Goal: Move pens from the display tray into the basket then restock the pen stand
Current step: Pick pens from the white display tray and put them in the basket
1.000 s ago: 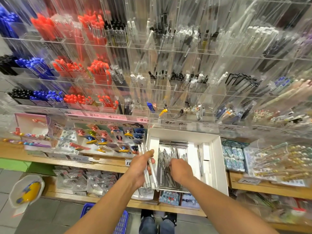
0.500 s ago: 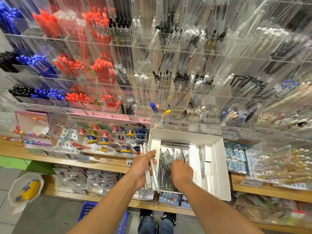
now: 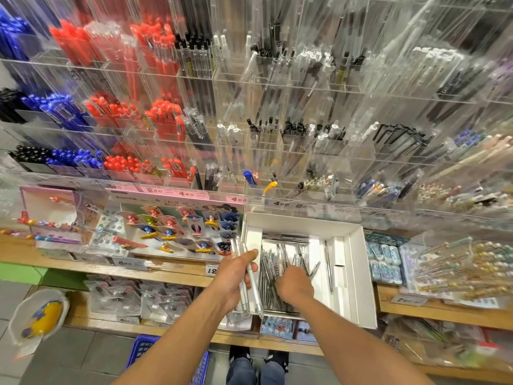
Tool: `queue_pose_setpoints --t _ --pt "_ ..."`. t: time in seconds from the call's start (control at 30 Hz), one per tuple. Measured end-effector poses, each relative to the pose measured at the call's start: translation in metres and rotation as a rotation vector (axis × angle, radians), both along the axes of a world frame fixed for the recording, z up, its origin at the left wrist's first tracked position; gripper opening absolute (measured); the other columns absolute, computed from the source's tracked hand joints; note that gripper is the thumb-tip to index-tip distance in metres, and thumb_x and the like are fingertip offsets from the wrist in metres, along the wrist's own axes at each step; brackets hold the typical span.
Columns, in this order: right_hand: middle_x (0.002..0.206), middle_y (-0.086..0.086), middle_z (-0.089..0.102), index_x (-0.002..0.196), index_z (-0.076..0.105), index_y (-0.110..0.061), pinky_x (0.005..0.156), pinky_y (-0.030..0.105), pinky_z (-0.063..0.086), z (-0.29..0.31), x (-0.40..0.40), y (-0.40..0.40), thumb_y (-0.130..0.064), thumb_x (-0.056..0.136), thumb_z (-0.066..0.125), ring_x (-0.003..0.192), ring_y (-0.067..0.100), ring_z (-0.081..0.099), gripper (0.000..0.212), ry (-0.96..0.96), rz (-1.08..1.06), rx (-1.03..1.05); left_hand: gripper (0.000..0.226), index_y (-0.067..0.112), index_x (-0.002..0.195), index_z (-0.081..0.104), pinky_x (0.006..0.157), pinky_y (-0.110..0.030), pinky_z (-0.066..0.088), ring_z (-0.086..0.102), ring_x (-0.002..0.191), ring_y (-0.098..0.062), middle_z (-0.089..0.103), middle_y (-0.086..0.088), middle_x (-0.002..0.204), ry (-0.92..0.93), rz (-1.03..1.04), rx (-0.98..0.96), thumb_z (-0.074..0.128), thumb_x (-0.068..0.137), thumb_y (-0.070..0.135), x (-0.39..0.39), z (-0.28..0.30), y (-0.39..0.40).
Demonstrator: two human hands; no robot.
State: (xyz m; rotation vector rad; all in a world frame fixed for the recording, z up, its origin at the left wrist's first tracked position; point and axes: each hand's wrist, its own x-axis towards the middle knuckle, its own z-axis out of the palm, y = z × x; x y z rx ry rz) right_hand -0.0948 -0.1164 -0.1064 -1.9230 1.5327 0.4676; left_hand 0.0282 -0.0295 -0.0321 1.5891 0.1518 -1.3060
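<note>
A white display tray [image 3: 358, 273] sits on the wooden shelf, its middle compartment full of clear and silver pens [image 3: 268, 276]. My left hand [image 3: 231, 276] grips a small bundle of clear pens [image 3: 249, 284] just left of the tray's edge. My right hand [image 3: 294, 284] reaches down into the pile with its fingers curled among the pens; whether it holds one is hidden. A blue basket [image 3: 141, 351] stands on the floor below, partly covered by my left arm. The acrylic pen stand [image 3: 249, 120] rises behind the tray, with red, blue, black and clear pens.
Packets of novelty clips [image 3: 177, 232] lie left of the tray, erasers [image 3: 384, 259] and decorated pens [image 3: 458, 268] on its right. A lower shelf [image 3: 138, 301] holds bagged items. A white and yellow toy [image 3: 39, 315] sits at floor level on the left. My shoes [image 3: 258, 354] show below.
My right hand has shifted slightly right and deeper into the pen pile. The left hand keeps the same bundle, nearly still. The view has tilted a little.
</note>
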Motion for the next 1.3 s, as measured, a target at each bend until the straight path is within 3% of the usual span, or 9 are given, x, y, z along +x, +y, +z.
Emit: queue_pose_setpoints --t 0.1,0.2,0.3,0.4,0.6,0.8,0.9,1.07,1.3 --pt "0.077 -0.001 0.055 0.087 0.05 -0.013 0.052 0.025 0.04 0.01 -0.007 -0.003 -0.025 0.1 0.047 0.066 0.013 0.055 0.018 -0.103 0.047 0.027 0.03 0.002 0.107 0.063 0.054 -0.024 0.044 0.052 0.056 -0.013 0.065 -0.003 0.069 -0.004 -0.005 -0.022 0.069 0.092 0.027 -0.001 0.001 -0.003" --pt "0.084 0.005 0.061 0.097 0.048 -0.012 0.061 0.028 0.047 0.026 -0.016 -0.008 -0.027 0.103 0.044 0.073 0.017 0.061 0.017 -0.284 0.024 0.073 0.031 0.0 0.108 0.063 0.092 -0.041 0.053 0.065 0.104 -0.031 0.069 -0.02 0.103 0.039 0.001 -0.046 0.071 0.09 0.025 -0.004 0.003 -0.006" --pt "0.088 0.004 0.064 0.094 0.049 -0.018 0.065 0.028 0.048 0.048 -0.022 -0.01 -0.033 0.1 0.049 0.073 0.016 0.06 0.016 -0.44 -0.039 0.067 0.037 -0.001 0.126 0.053 0.076 -0.039 0.058 0.066 0.073 -0.022 0.062 -0.006 0.068 0.1 0.03 -0.09 0.065 0.094 0.014 -0.007 0.007 -0.01" --pt "0.088 -0.001 0.068 0.093 0.051 -0.024 0.058 0.021 0.047 0.071 -0.026 -0.007 -0.039 0.095 0.057 0.06 0.007 0.061 0.016 -0.561 -0.069 0.171 0.039 -0.001 0.128 0.054 0.075 -0.036 0.057 0.065 0.07 -0.017 0.065 -0.008 0.082 0.057 0.007 -0.05 0.065 0.094 0.017 -0.008 0.008 -0.014" --pt "0.079 -0.002 0.071 0.091 0.058 -0.02 0.051 0.018 0.046 0.098 -0.026 0.01 -0.041 0.088 0.068 0.051 0.006 0.059 0.024 -0.69 -0.011 0.287 0.106 0.005 0.151 0.03 0.098 -0.034 0.037 0.044 0.133 -0.026 0.046 -0.015 0.148 0.064 -0.023 -0.113 0.084 0.069 0.043 -0.018 0.003 -0.018" --pt "0.082 -0.003 0.073 0.092 0.066 -0.023 0.055 0.018 0.051 0.078 -0.03 -0.02 -0.034 0.095 0.059 0.048 -0.001 0.059 0.014 -0.63 0.007 0.304 0.035 -0.001 0.119 0.062 0.051 -0.028 0.048 0.056 0.055 -0.014 0.061 -0.002 0.064 0.124 -0.076 -0.05 0.068 0.089 0.017 -0.017 -0.001 -0.015" --pt "0.091 -0.001 0.072 0.109 0.067 -0.021 0.053 0.018 0.046 0.051 -0.036 -0.059 -0.025 0.099 0.054 0.051 0.0 0.059 0.017 -0.431 0.022 0.107 0.027 0.002 0.115 0.064 0.052 -0.028 0.048 0.052 0.054 -0.013 0.054 0.0 0.06 0.131 -0.057 -0.034 0.066 0.092 0.015 -0.014 -0.001 -0.014" --pt "0.126 0.007 0.064 0.124 0.064 -0.019 0.092 0.033 0.049 0.017 -0.026 -0.088 -0.019 0.099 0.048 0.103 0.025 0.064 0.03 -0.113 0.274 0.008 0.032 -0.001 0.12 0.059 0.05 -0.028 0.047 0.049 0.054 -0.014 0.054 -0.001 0.062 0.138 -0.043 -0.034 0.067 0.092 0.014 -0.012 0.003 -0.014" --pt "0.114 0.007 0.065 0.108 0.067 -0.015 0.088 0.042 0.054 0.01 -0.005 -0.087 -0.003 0.089 0.05 0.098 0.028 0.065 0.028 0.176 0.574 -0.056 0.038 0.001 0.123 0.057 0.054 -0.027 0.049 0.049 0.055 -0.012 0.055 0.0 0.062 0.126 -0.053 -0.022 0.069 0.091 0.017 -0.01 -0.001 -0.013"
